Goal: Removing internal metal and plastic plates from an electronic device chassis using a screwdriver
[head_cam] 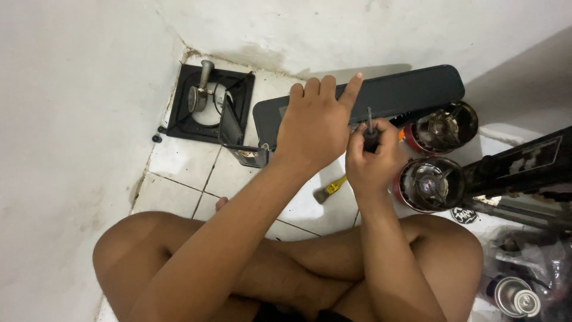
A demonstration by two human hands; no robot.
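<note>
Right hand point(374, 158), centre of frame: fist closed round the dark handle of a screwdriver point(370, 134), shaft upright, tip hidden behind the fingers; left hand point(314, 122), just left of it and touching: palm down, fingers extended, pressing flat on the long dark panel point(405, 92) and gripping nothing; panel lies across the upper centre of the frame against the white wall point(71, 119). Step in hand, by judgement: turning a screw at the panel's lower edge while the other hand steadies it; the next move would call for steady downward pressure and a square tip, the screw itself being unseen. Two round burner assemblies point(430, 182), right of centre, red-rimmed; small yellow-handled brush point(330, 189) on the tiled floor point(179, 161) below the hands; black square frame point(208, 104), upper left, in the corner; spray can point(515, 296), lower right; crossed bare legs along the bottom.
</note>
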